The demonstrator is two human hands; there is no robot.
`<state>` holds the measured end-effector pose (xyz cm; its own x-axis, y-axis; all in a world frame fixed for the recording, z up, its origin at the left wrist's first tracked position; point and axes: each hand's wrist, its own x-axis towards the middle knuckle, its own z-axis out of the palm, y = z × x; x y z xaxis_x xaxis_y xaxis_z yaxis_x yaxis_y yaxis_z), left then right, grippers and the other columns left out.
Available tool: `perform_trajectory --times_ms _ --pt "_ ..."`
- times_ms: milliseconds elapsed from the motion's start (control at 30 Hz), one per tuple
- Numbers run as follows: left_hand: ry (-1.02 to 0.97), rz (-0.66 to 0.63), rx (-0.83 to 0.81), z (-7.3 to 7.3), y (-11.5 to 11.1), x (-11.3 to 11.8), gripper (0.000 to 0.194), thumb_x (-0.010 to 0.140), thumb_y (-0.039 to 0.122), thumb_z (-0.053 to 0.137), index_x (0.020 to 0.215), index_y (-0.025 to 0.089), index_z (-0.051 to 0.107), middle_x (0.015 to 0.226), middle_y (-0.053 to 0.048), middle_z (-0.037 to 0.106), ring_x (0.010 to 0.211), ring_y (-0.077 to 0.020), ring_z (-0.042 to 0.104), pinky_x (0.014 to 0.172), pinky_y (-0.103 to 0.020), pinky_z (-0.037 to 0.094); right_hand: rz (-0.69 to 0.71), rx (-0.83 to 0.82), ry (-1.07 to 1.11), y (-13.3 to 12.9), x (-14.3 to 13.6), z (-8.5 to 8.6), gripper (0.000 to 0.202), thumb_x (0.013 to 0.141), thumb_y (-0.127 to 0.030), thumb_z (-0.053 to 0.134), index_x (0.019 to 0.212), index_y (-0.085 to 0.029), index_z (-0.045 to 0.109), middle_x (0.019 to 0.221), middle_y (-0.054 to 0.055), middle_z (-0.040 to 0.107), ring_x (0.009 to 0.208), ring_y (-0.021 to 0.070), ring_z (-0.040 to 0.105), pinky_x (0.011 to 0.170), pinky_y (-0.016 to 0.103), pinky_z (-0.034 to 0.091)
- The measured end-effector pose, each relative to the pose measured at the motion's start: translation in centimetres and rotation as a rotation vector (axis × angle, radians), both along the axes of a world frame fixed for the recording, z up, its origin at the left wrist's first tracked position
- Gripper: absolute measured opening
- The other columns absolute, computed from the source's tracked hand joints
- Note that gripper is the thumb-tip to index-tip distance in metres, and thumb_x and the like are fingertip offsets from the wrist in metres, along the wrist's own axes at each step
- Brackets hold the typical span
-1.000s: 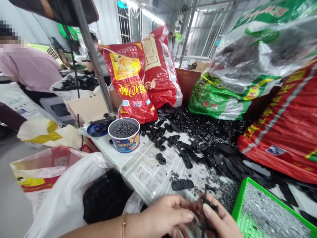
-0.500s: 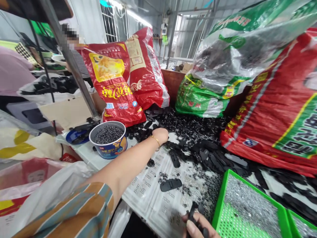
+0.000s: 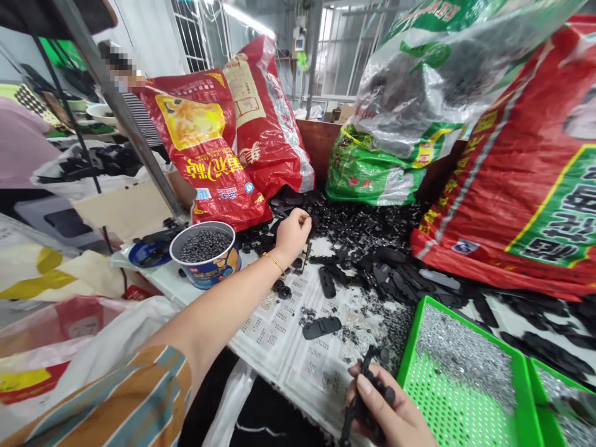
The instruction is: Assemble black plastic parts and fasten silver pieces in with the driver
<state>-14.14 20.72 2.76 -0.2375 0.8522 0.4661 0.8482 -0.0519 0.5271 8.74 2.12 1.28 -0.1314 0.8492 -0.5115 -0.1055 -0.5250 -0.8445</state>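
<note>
My left hand (image 3: pixel 293 236), with a gold bracelet at the wrist, is closed at the near left edge of a heap of small black parts (image 3: pixel 358 230). Its fingertips are pinched, and what they hold is too small to make out. Nearer to me, my right hand (image 3: pixel 384 403) grips several dark plastic pieces (image 3: pixel 365 397) between thumb and fingers, beside a green tray. Flat black pieces (image 3: pixel 321 328) lie on the printed sheet in front of it. A blue tub (image 3: pixel 212 273) filled with small dark beads stands left of my left hand.
Red bags (image 3: pixel 209 149) and a green bag (image 3: pixel 372 180) stand behind the heap. A large red bag (image 3: pixel 507 186) is at the right. Green trays (image 3: pixel 410 347) of silvery bits sit at the near right. A metal post (image 3: pixel 125 118) and other people are at the left.
My left hand has lifted a little and drawn back from the heap. My right hand has come further into view with the black pieces. The view has shifted slightly.
</note>
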Motion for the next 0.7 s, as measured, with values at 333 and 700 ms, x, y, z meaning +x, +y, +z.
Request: perform_trajectory --times_ms 333,700 --pt "-0.059 -0.144 0.194 1.7 -4.3 0.6 0.018 0.083 0.026 0.048 0.095 0.018 0.058 0.093 -0.004 0.063 0.085 -0.0143 0.057 0.076 -0.025 0.041 0.035 0.036 -0.045 -0.4 0.1 0.8 0.039 0.062 -0.050 0.068 0.088 -0.022 0.060 0.060 -0.002 0.057 0.060 0.0133 0.056 0.058 0.023 0.044" --pt "-0.281 -0.515 -0.432 -1.4 -15.7 7.0 0.028 0.083 0.039 0.045 0.071 0.018 0.058 0.063 0.002 0.058 0.059 -0.0111 0.050 0.056 -0.023 0.034 0.152 0.084 -0.017 -0.1 0.3 0.4 0.029 0.071 -0.044 0.064 0.089 -0.022 0.058 0.081 -0.001 0.057 0.066 0.0122 0.057 0.051 0.021 0.045"
